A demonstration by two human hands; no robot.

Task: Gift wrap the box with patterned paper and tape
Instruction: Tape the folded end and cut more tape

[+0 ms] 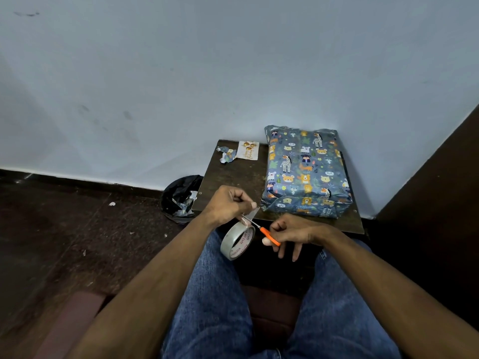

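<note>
Person seated, jeans [212,301] in lower frame, facing a small dark table [233,177] set against a pale blue wall [181,73]

Box [305,174] lies on the table's right half, far end touching the wall, fully covered in blue animal-print paper, near end folded into a flap. It's untouched by either hand

Left hand [228,206] is just off the table's near-left edge, fingers curled, thumb and forefinger pinching the free end of a clear strip pulled from the tape [237,240]. The roll hangs below the hand, over the left knee, tilted, red print on the inner core

Right hand [293,233] grips orange-handled scissors [261,230], thumb and curled fingers round the handle, two fingers pointing down loose. Blades point up-left and meet the strip between roll and left fingers; how far the blades are apart cannot be told, too small

Far-left table corner: crumpled paper scrap [228,156] just beside a white card [248,150] with gold print

On the floor [77,229] left of the table, touching its edge, a black-lined bin [178,198] with paper scraps inside. A few small white bits lie scattered on the dark floor
</note>
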